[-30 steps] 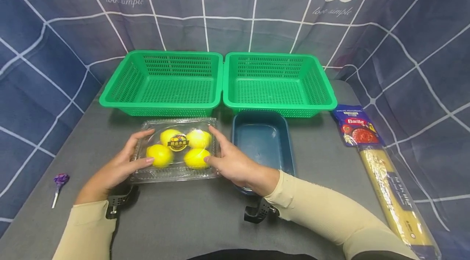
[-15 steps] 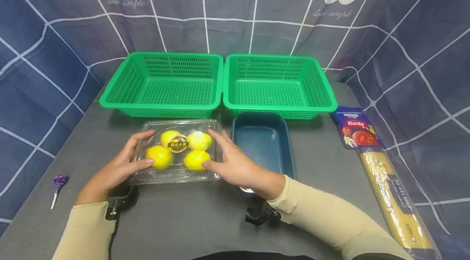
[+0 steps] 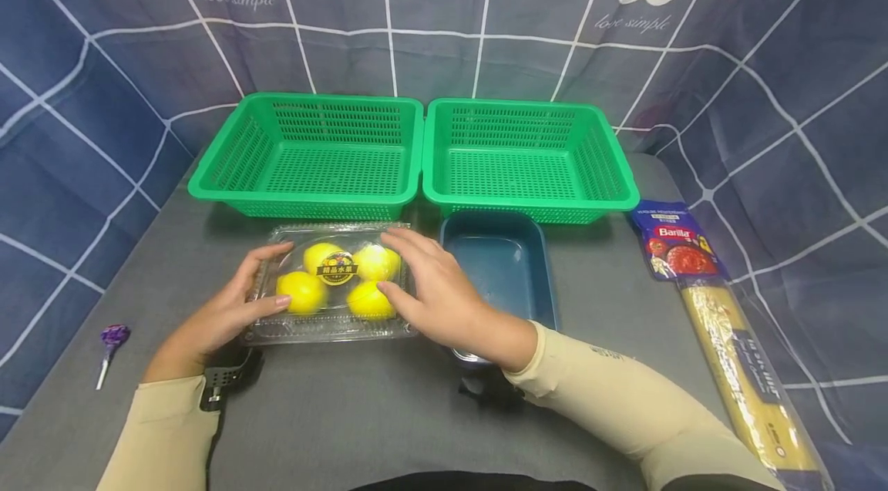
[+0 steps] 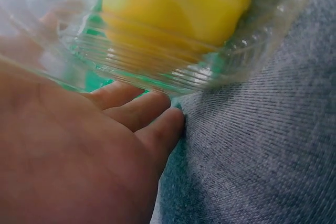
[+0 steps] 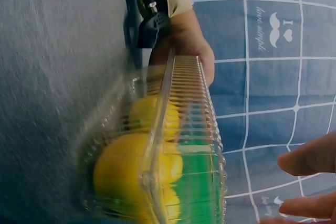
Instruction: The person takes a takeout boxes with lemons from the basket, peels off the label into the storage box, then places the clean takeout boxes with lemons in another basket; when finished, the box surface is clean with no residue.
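A clear plastic box (image 3: 298,331) with several yellow lemons (image 3: 301,292) and a round label lies left of centre in the head view. At its left end my left hand (image 3: 215,321) grips it, thumb over the lid and fingers along the side; in the left wrist view the fingers (image 4: 142,109) rest against the clear wall beneath a lemon (image 4: 173,14). My right hand (image 3: 451,302) is over the right end with fingers spread. In the right wrist view, its fingertips (image 5: 299,182) stand apart from the box (image 5: 157,145).
Two green baskets (image 3: 322,207) (image 3: 530,210) stand side by side at the back. A dark blue tray (image 3: 544,283) is partly under my right hand. A Barilla pouch (image 3: 676,240) and a pasta pack (image 3: 745,375) lie at the right, a lollipop (image 3: 111,344) at the far left.
My right hand has come off the box's right end and lifted slightly, its fingers shifting up and left over the lid. My left hand and the box have hardly moved.
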### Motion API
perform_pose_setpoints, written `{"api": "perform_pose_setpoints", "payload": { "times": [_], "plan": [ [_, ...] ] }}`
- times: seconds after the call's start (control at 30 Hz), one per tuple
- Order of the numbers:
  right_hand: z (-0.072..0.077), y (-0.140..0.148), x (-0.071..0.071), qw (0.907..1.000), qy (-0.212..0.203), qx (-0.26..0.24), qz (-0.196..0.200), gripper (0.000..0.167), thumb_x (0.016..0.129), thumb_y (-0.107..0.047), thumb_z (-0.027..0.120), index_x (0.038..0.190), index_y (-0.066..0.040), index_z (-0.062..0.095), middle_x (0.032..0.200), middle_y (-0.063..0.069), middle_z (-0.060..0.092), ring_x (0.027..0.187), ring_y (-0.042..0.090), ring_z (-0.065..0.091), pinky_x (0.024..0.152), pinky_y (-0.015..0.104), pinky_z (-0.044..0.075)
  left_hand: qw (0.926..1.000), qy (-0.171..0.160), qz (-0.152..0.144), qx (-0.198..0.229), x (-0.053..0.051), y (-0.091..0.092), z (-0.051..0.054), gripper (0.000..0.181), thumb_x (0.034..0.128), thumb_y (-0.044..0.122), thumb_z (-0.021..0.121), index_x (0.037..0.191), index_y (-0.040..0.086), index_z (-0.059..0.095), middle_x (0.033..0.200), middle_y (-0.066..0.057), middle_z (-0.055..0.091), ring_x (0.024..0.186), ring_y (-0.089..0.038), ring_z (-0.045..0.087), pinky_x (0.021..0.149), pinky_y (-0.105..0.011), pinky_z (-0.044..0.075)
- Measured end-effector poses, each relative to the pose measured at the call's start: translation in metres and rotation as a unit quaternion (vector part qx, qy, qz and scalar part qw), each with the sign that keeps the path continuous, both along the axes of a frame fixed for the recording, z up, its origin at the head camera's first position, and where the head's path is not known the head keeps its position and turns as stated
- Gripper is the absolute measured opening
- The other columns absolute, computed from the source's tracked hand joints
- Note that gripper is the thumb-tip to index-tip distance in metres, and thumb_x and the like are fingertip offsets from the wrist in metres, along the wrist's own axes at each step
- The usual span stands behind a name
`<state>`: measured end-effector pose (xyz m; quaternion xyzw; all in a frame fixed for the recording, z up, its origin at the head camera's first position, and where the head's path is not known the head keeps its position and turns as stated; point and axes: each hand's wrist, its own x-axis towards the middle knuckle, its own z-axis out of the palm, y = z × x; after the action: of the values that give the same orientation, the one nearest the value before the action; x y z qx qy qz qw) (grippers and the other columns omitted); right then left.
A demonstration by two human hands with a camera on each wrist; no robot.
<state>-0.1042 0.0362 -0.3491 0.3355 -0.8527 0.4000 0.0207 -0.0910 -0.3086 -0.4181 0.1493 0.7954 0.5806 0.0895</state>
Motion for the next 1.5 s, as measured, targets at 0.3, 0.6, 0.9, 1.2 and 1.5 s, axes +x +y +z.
{"api": "perform_pose_setpoints", "payload": {
  "times": [0.3,0.6,0.9,1.2,1.5],
  "plan": [
    [0.01,-0.02,-0.016,0.9952,0.034,0.077,0.05,0.031,0.099,-0.011,0.076,0.126,0.001,0.07,0.122,0.01,0.072,0.109,0.022,0.066,0.098,0.033,0.05,0.9999,-0.009,0.007,-0.012,0.0,-0.001,0.0,0.079,0.0994,0.006,0.068,0.165,0.024,0.027,0.171,-0.016,0.013,0.156,-0.039,0.0,0.109,-0.082,0.001],
    [0.019,-0.046,-0.031,0.9836,0.053,0.156,0.073,0.024,0.097,-0.01,0.077,0.119,-0.001,0.075,0.114,0.006,0.074,0.11,0.021,0.064,0.105,0.033,0.044,0.9999,-0.012,0.006,-0.006,0.0,0.0,0.001,0.078,0.0992,0.005,0.067,0.164,0.022,0.028,0.17,-0.017,0.014,0.154,-0.043,0.005,0.109,-0.081,0.006],
    [0.019,-0.069,-0.049,0.9673,0.028,0.244,0.064,0.027,0.098,-0.019,0.078,0.121,-0.006,0.077,0.117,0.002,0.072,0.109,0.018,0.058,0.102,0.03,0.043,0.9999,-0.014,0.005,-0.009,0.0,-0.002,-0.002,0.078,0.1005,0.007,0.067,0.166,0.024,0.027,0.171,-0.016,0.012,0.155,-0.042,0.003,0.109,-0.082,0.006],
    [0.018,-0.074,-0.057,0.9655,-0.01,0.256,0.047,0.013,0.096,-0.023,0.08,0.098,-0.011,0.075,0.098,-0.003,0.064,0.101,0.016,0.052,0.091,0.03,0.042,0.9999,-0.005,0.008,-0.007,-0.001,0.0,0.0,0.078,0.0991,0.005,0.067,0.164,0.022,0.029,0.17,-0.014,0.016,0.155,-0.039,0.006,0.111,-0.08,0.006],
    [0.015,-0.077,-0.055,0.9641,-0.002,0.262,0.041,0.012,0.097,-0.023,0.08,0.094,-0.013,0.074,0.094,-0.004,0.061,0.097,0.016,0.049,0.088,0.029,0.04,0.9998,-0.009,0.008,-0.014,0.0,0.0,-0.001,0.077,0.1,0.008,0.067,0.165,0.022,0.028,0.17,-0.016,0.015,0.155,-0.041,0.002,0.11,-0.082,0.003]
  ]
}}
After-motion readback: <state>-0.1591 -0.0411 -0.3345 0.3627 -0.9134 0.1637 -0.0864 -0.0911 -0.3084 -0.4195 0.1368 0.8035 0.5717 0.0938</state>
